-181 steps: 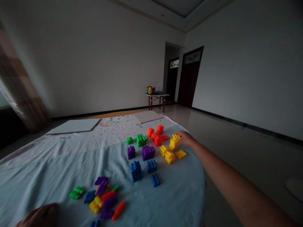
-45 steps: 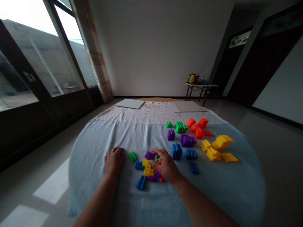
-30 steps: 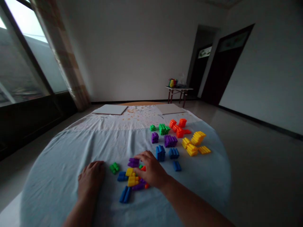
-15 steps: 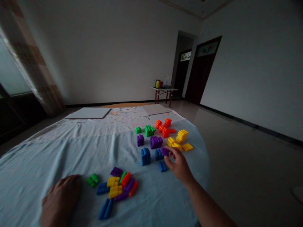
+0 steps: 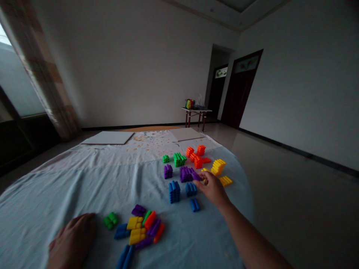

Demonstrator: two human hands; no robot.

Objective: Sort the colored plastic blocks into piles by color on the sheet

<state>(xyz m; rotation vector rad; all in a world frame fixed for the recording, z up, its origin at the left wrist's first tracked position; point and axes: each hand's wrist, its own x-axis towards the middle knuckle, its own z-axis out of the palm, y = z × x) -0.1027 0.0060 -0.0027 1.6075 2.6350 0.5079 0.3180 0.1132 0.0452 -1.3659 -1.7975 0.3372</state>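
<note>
My right hand (image 5: 211, 186) pinches a purple building block (image 5: 195, 175) between thumb and fingers. The block is at the right side of a purple stack (image 5: 185, 174); I cannot tell whether they touch. Just nearer stand a blue stack (image 5: 191, 189) and a loose blue block (image 5: 195, 204), with a taller blue stack (image 5: 174, 192) to their left. Yellow blocks (image 5: 218, 167) are partly hidden behind the hand. My left hand (image 5: 73, 239) rests palm down on the cloth, fingers lying loosely, beside a green block (image 5: 110, 220). Mixed loose blocks (image 5: 138, 236) lie between the hands.
Green stacks (image 5: 179, 159), a small purple stack (image 5: 168, 171) and orange stacks (image 5: 198, 161) stand farther back on the cloth-covered table (image 5: 92, 186). Two flat boards, one left (image 5: 109, 138) and one right (image 5: 187, 134), lie at the far end. A small side table (image 5: 196, 110) stands beyond.
My right hand has carried the purple block from above the blue stack to the purple stack's right side. My left hand stays in place. The view has tilted up slightly.
</note>
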